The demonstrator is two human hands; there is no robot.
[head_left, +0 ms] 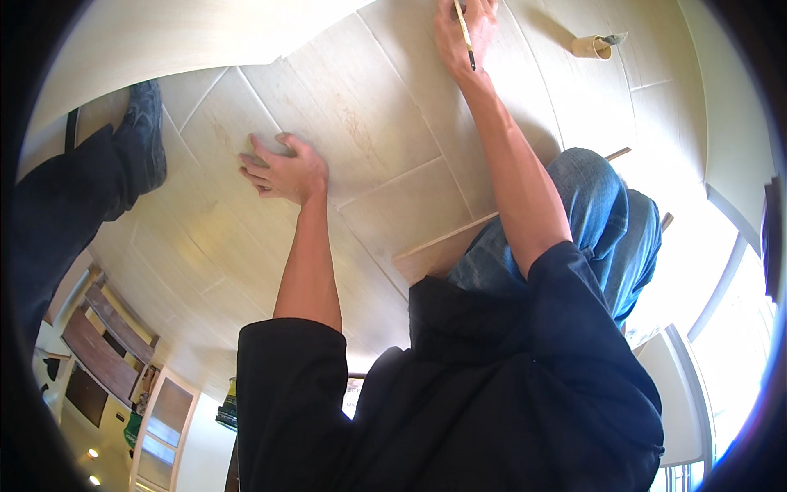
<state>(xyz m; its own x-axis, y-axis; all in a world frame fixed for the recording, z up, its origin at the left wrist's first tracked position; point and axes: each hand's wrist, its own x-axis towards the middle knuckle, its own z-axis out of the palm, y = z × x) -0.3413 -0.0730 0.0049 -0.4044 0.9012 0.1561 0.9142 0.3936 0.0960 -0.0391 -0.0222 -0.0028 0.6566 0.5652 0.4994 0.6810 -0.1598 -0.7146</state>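
Note:
My right hand (466,37), at the top edge of the head view, is closed around a slim pale stick (464,31) with a dark end, much like a thin paintbrush handle. Its working end is hidden by the hand or lies beyond the frame. Further left, my left hand (288,170) rests on the tiled floor (393,107) with its fingers bent and apart. I see nothing held in it. To the right of my right hand is a small tan cup (586,47) with a grey-tipped tool (611,39) sticking out.
A pale panel (180,37) curves along the upper left. Another person's dark shoe (143,135) and trouser leg stand at the left. My jeans-clad knees (590,205) are bent near a wooden board (443,246). A wooden chair (102,344) appears lower left.

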